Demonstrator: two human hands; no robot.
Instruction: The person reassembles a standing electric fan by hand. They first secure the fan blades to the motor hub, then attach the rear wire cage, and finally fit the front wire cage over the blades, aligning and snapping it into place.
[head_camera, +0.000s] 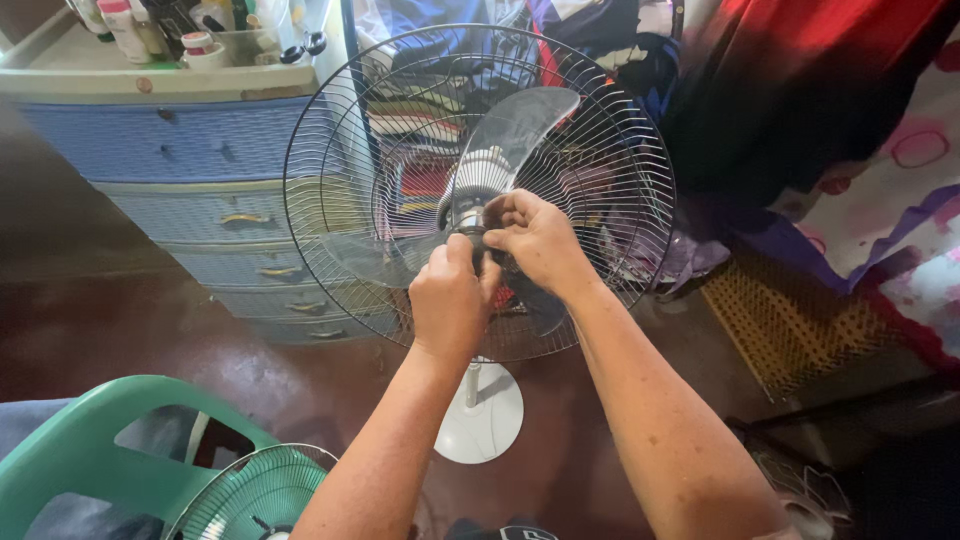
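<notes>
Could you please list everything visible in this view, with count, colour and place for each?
Round wire rear fan guard: one, dark metal, centre, on the stand fan.
Translucent plastic fan blades: one set, clear grey, inside the guard.
Round fan base: one, white, on the floor below the guard.
Plastic drawer chest: one, blue, left rear.
Bottles and jars: several, mostly white, on top of the chest.
Plastic chair: one, green, lower left.
Second wire fan grille: one, green, lower edge beside the chair.
Woven mat: one, yellow-brown, right floor.
Hanging cloth: red and dark, upper right.
Left hand: at the blade hub.
Right hand: fingers gripping the hub.
</notes>
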